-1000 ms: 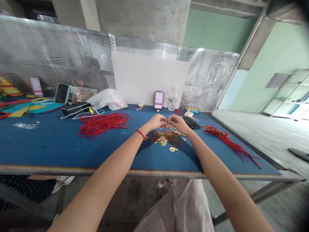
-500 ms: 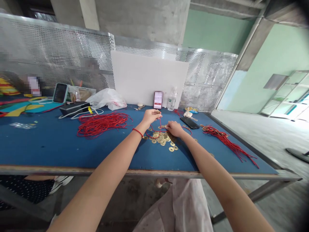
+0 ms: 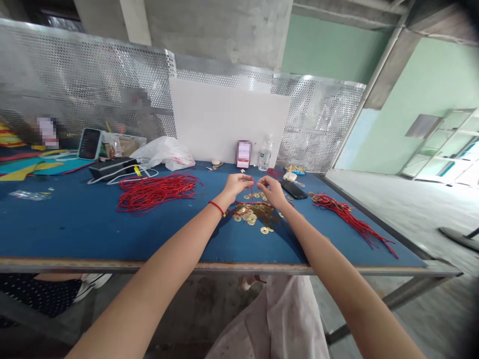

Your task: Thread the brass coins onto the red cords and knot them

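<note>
Over a scatter of brass coins with holes (image 3: 249, 213), my left hand (image 3: 238, 184) pinches a red cord (image 3: 252, 192), which hangs down and loops over the coins. Close beside it, my right hand (image 3: 271, 190) has its thumb and fingertips pressed together near the cord's upper end. What is between those right fingertips is too small to make out. A red cord bracelet (image 3: 217, 207) circles my left wrist.
Left of my hands lies a heap of red cords (image 3: 157, 193); at right is a bundle of red cords with coins (image 3: 354, 219). A black phone (image 3: 294, 189) lies behind my right hand. A propped phone (image 3: 244, 154) and water bottle (image 3: 265, 154) stand at the back.
My right hand has risen from the coins and moved up beside my left hand. My left hand has shifted slightly right and lower, still pinching the red cord.
</note>
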`<action>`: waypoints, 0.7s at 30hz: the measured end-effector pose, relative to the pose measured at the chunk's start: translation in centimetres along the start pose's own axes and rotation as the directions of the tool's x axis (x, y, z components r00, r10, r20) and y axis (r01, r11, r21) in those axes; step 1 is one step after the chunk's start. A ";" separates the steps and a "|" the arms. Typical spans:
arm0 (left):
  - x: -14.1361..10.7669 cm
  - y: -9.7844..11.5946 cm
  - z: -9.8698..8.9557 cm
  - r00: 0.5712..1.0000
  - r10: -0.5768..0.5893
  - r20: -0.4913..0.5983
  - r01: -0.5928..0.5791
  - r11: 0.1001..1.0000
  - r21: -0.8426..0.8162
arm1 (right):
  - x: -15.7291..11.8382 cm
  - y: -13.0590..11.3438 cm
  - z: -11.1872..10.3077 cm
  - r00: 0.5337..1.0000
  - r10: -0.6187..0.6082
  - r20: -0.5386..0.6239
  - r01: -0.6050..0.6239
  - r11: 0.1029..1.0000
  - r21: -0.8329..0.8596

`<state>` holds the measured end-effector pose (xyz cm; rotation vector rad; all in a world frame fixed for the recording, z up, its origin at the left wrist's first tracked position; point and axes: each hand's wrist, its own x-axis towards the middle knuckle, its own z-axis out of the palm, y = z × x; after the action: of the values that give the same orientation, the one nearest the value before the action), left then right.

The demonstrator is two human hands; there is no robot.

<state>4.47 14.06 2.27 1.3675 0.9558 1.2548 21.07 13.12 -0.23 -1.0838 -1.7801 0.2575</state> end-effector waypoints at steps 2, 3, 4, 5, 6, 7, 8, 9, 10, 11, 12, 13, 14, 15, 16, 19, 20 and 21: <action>0.1 -0.1 0.1 1.000 0.015 -0.001 -0.015 1.000 -0.015 | -0.1 -0.2 0.1 1.000 -0.002 0.005 0.002 1.000 0.018; 0.1 0.0 0.1 1.000 0.018 -0.008 -0.019 1.000 -0.018 | -0.1 -0.2 0.1 1.000 0.001 0.010 -0.002 1.000 0.027; 0.1 0.0 0.2 1.000 0.019 -0.018 -0.019 1.000 -0.018 | -0.1 -0.3 0.1 1.000 0.004 0.016 -0.004 0.999 0.034; 0.1 0.0 0.2 0.999 0.018 -0.030 -0.019 1.000 -0.019 | -0.1 -0.3 0.2 1.000 0.004 0.023 -0.005 0.999 0.039; 0.0 0.1 0.2 0.999 0.018 -0.042 -0.019 1.000 -0.019 | -0.1 -0.3 0.2 1.000 0.003 0.028 -0.004 0.999 0.043; 0.0 0.1 0.3 0.999 0.017 -0.049 -0.019 1.000 -0.021 | -0.1 -0.3 0.2 0.999 0.000 0.033 -0.001 0.999 0.047; -0.1 0.2 0.3 0.999 0.017 -0.052 -0.018 1.000 -0.025 | -0.1 -0.3 0.2 0.999 -0.004 0.039 0.002 0.999 0.052; -0.1 0.3 0.3 0.998 0.018 -0.054 -0.020 0.999 -0.029 | -0.1 -0.4 0.3 0.999 -0.007 0.046 0.004 0.998 0.058; -0.2 0.4 0.4 0.998 0.019 -0.056 -0.021 0.999 -0.034 | -0.2 -0.4 0.3 0.998 -0.008 0.054 0.005 0.998 0.063; -0.2 0.4 0.4 0.998 0.019 -0.058 -0.021 0.999 -0.036 | -0.2 -0.5 0.3 0.998 -0.008 0.063 0.004 0.998 0.067; -0.3 0.5 0.4 0.998 0.018 -0.059 -0.020 0.999 -0.039 | -0.2 -0.6 0.4 0.998 -0.006 0.070 0.001 0.997 0.071; -0.3 0.5 0.4 0.998 0.017 -0.060 -0.019 0.999 -0.041 | -0.3 -0.7 0.4 0.997 -0.002 0.075 -0.004 0.997 0.075; -0.3 0.5 0.5 0.998 0.016 -0.062 -0.019 0.999 -0.043 | -0.3 -0.8 0.4 0.997 0.002 0.080 -0.009 0.997 0.079; -0.3 0.5 0.5 0.998 0.017 -0.062 -0.019 0.999 -0.044 | -0.3 -0.8 0.3 0.997 0.005 0.082 -0.012 0.997 0.082; -0.3 0.5 0.5 0.998 0.017 -0.062 -0.020 0.999 -0.041 | -0.3 -0.9 0.3 0.996 0.008 0.084 -0.015 0.996 0.083; -0.1 0.4 0.4 0.997 0.018 -0.069 -0.019 1.000 -0.022 | -0.4 -1.1 0.2 0.996 0.011 0.093 -0.018 0.997 0.080; -0.1 0.3 0.4 0.997 0.018 -0.070 -0.019 1.000 -0.017 | -0.4 -1.1 0.2 0.995 0.012 0.095 -0.019 0.997 0.078; 0.0 0.3 0.4 0.997 0.018 -0.070 -0.019 1.000 -0.014 | -0.4 -1.1 0.2 0.995 0.013 0.096 -0.020 0.997 0.078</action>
<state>4.80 13.95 2.55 1.3313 0.9824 1.3289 20.33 12.27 0.09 -1.0455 -1.8303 0.3924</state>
